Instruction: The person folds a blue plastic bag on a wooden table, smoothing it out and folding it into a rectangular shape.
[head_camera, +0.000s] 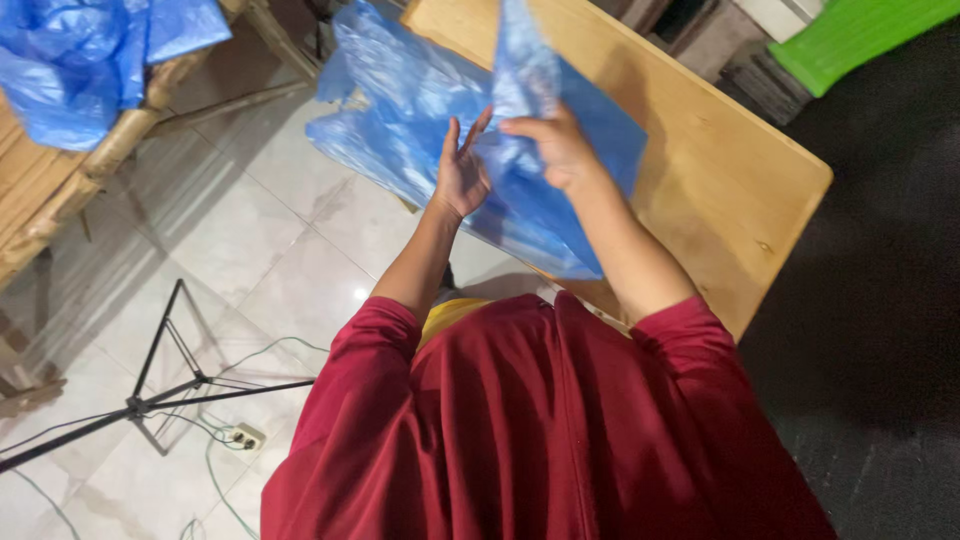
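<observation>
- Right hand (558, 150): fingers curled shut, pinching a bunched fold of the blue bag (540, 195); the bag's upper end stands up from that pinch toward the top of the view.
- Left hand (462, 172): open, fingers spread and pointing up, palm laid flat against the film. It presses, holds nothing.
- Bag sits between the two hands, above the near left corner of the table (720, 170); its lower edge hangs past the table edge over the floor (260, 250).
- More blue film (385, 105) lies spread behind the hands on the table's left end. Cannot tell whether it is one sheet with the held bag or a separate one.
- Risk, as I judge it: film is thin and slick; a one-handed pinch could slip and let the bag slide off toward the floor.
- Risk: the open palm may drag or crease the film rather than part it, and layers may cling together.
- Risk: a hard pull at the pinch could stretch or tear the plastic.
- Around: another blue heap (90, 55) on a bamboo bench (60, 175) at left, well apart.
- Floor: black tripod (165, 385), green cord and power strip (246, 436) near the person's left side; a trip hazard when stepping.
- Green object (850, 35) at upper right, beyond the table.
</observation>
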